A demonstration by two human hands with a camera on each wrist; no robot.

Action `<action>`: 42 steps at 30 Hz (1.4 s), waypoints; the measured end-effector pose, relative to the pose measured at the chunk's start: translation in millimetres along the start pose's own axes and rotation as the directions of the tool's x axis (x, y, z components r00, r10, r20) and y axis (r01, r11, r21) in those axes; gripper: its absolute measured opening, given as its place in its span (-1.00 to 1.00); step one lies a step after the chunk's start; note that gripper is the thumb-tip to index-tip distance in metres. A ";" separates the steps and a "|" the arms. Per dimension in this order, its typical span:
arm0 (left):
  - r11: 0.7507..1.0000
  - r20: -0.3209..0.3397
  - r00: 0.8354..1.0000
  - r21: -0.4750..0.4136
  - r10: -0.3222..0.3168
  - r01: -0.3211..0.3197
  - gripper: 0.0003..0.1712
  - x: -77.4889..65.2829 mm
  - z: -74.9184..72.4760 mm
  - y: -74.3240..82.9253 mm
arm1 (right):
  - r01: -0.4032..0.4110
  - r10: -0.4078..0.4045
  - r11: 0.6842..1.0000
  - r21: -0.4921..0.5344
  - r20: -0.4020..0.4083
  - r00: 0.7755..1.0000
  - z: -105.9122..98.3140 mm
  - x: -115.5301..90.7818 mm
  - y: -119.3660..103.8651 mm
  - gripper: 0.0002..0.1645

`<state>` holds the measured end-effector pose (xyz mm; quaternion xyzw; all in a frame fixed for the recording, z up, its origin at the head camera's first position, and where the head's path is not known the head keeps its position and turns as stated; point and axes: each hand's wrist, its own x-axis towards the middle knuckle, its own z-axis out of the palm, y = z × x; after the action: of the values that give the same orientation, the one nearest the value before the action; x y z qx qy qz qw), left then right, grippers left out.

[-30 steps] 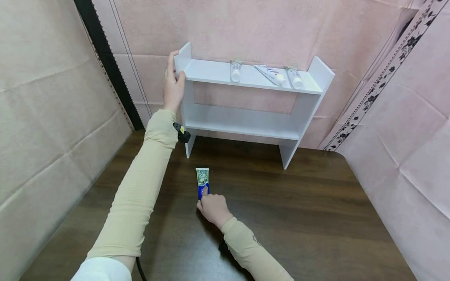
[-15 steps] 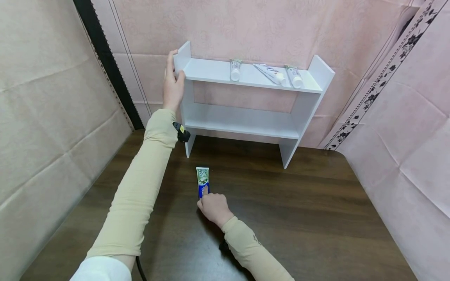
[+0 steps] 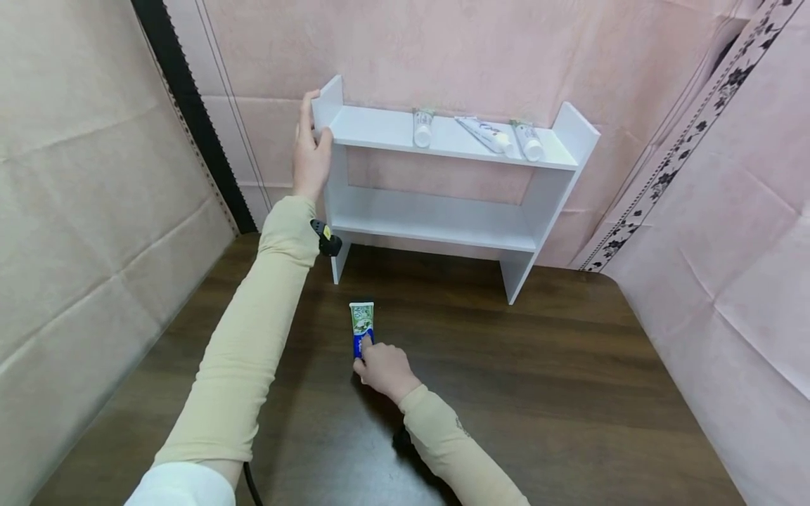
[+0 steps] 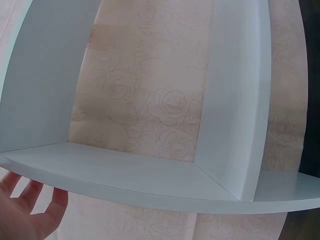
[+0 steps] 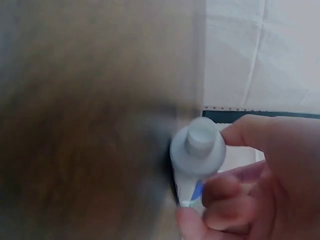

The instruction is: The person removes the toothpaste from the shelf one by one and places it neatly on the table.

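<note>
A white two-tier shelf rack (image 3: 436, 216) stands against the back wall. My left hand (image 3: 311, 158) touches the outer face of its left side panel, near the top; in the left wrist view the fingers (image 4: 59, 200) rest on that panel from outside. On the table in front of the rack, my right hand (image 3: 387, 369) holds a green and blue toothpaste tube (image 3: 362, 320), index finger along its printed face. The tube's white cap (image 5: 201, 137) points back toward me, with thumb and fingers on either side of it. Whether the tube fully touches the table, I cannot tell.
On the rack's top board lie three white-capped tubes: one near the middle (image 3: 422, 128), another tilted (image 3: 490, 135), and one at the right (image 3: 528, 140). A dark wooden table (image 3: 569, 379) lies below. Pink and cream fabric walls (image 3: 455, 49) enclose the back and sides.
</note>
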<state>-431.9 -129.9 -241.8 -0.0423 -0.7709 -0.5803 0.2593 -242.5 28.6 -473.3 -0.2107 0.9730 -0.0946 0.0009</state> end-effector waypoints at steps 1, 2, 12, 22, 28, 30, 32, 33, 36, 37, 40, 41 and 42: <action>1.000 -0.002 1.000 -0.002 0.000 0.000 -0.36 -0.1 -0.3 -0.5 | -0.008 0.007 0.999 0.036 0.022 1.000 -1.4 0.3 1.4 -0.46; 1.000 -0.004 1.000 -0.001 0.001 -0.001 -0.36 -0.4 -0.7 -1.0 | -0.016 0.013 0.997 0.079 0.043 0.999 -2.8 0.4 2.7 -0.48; 1.000 -0.004 1.000 0.023 0.007 -0.007 -0.37 -2.4 -0.4 -0.2 | -0.011 0.014 0.968 0.249 -0.013 1.000 -22.0 0.4 10.3 -0.48; 1.000 -0.008 1.000 0.014 0.019 -0.019 -0.38 -4.0 0.5 -0.5 | 0.060 0.001 0.959 0.276 -0.216 0.976 -71.2 7.3 22.2 -0.42; 0.999 -0.013 1.000 0.025 0.025 -0.025 -0.38 -3.1 0.8 -0.6 | 0.080 0.010 0.962 0.260 -0.328 0.945 -105.1 10.8 30.6 -0.35; 0.999 -0.014 1.000 0.038 0.027 -0.026 -0.38 -3.5 1.1 -0.7 | 0.086 0.013 0.963 0.255 -0.365 0.931 -114.3 11.6 33.5 -0.34; 0.998 -0.017 0.999 0.049 0.031 -0.030 -0.38 -4.1 1.3 -1.2 | 0.091 0.015 0.964 0.248 -0.395 0.918 -122.2 12.3 35.9 -0.34; 0.998 -0.018 0.999 0.050 0.033 -0.032 -0.38 -4.4 1.3 -1.5 | 0.096 0.014 0.964 0.246 -0.410 0.912 -125.8 12.7 37.0 -0.34; 0.998 -0.023 0.999 0.055 0.040 -0.039 -0.38 -4.9 1.2 -2.2 | 0.105 0.008 0.968 0.230 -0.443 0.896 -135.9 15.2 39.8 -0.33; 0.998 -0.024 0.999 0.055 0.043 -0.041 -0.38 -5.0 1.1 -2.2 | 0.108 0.005 0.969 0.223 -0.453 0.892 -139.5 16.3 40.6 -0.33; 0.997 -0.025 0.998 0.054 0.049 -0.048 -0.38 -4.4 1.0 -2.1 | 0.122 -0.013 0.973 0.195 -0.485 0.875 -151.0 20.9 42.2 -0.31; 0.997 -0.025 0.998 0.053 0.052 -0.050 -0.38 -4.1 0.9 -2.0 | 0.128 -0.019 0.974 0.188 -0.496 0.868 -155.2 22.4 42.4 -0.30; 0.997 -0.026 0.998 0.053 0.053 -0.052 -0.38 -3.7 0.9 -2.0 | 0.136 -0.027 0.974 0.179 -0.508 0.861 -159.4 23.9 42.5 -0.29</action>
<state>-429.7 -128.8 -245.3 -0.0479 -0.7808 -0.5534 0.2859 -288.4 86.1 -323.7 -0.2185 0.9144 -0.2476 -0.2340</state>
